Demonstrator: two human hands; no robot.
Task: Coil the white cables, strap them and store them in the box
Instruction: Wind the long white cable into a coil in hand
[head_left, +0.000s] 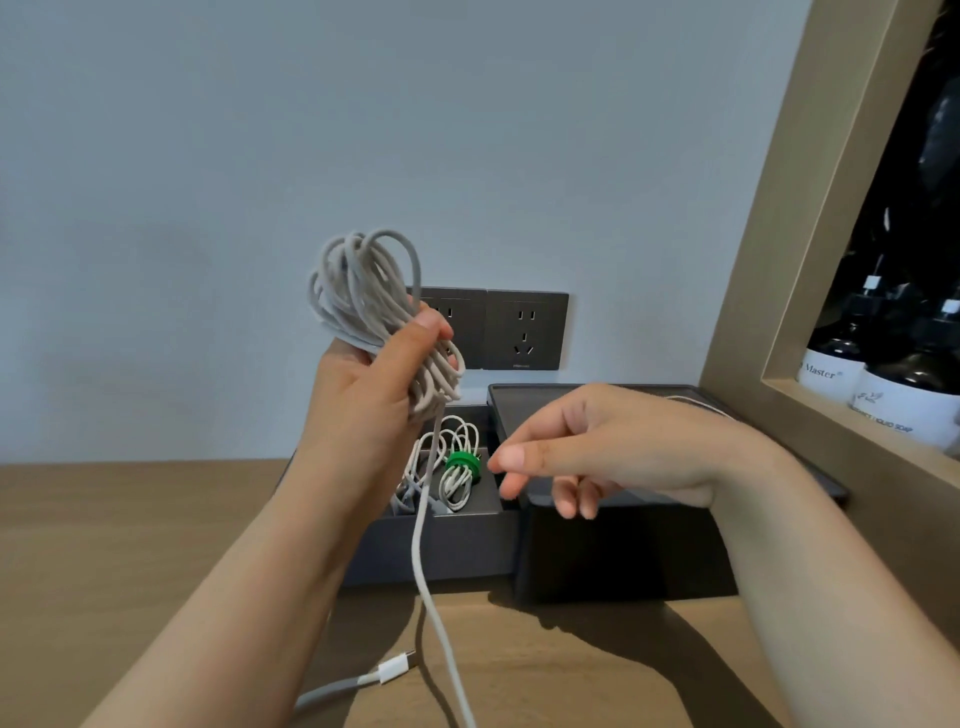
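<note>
Closed round a coiled bundle of white cable (363, 280), the left grip (371, 387) holds it up above the dark box (441, 551); its loose tail (418, 545) drops to the table (130, 545). The right grip (597, 447) hovers slack, holding nothing, over the lid (524, 410). Inside the box lies another coil (457, 486) in a green strap (460, 462).

My left hand (374, 384) and right hand (613, 441) are bare, with short, plain nails. My left forearm (249, 571) and right forearm (810, 571) are uncovered as far as they show.
</note>
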